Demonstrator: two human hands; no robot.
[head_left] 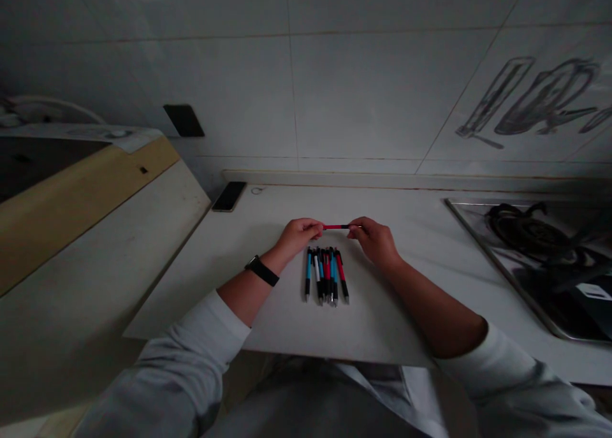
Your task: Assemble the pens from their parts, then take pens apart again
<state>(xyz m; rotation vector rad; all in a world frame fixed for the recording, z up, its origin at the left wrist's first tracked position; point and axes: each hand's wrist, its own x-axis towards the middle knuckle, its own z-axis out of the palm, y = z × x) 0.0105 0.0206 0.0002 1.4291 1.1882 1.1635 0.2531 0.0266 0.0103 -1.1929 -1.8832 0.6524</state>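
Note:
A red and black pen (pixel 335 227) is stretched level between my two hands, just beyond a bunch of pens. My left hand (pixel 301 232) pinches its red left end. At the black right end, my right hand (pixel 375 238) has its fingertips closed on the pen. Nearer to me, several click pens (pixel 326 275) in blue, white, red and black lie side by side on the white countertop (pixel 287 326), their metal tips toward me. Fingers cover both ends of the held pen.
A black phone (pixel 229 196) lies at the back left of the counter, with a small ring (pixel 257 190) beside it. To the right is a gas stove (pixel 497 259) with a metal rim. A white and tan cabinet-like box (pixel 95 234) stands at left. The tiled wall (pixel 354 94) rises behind.

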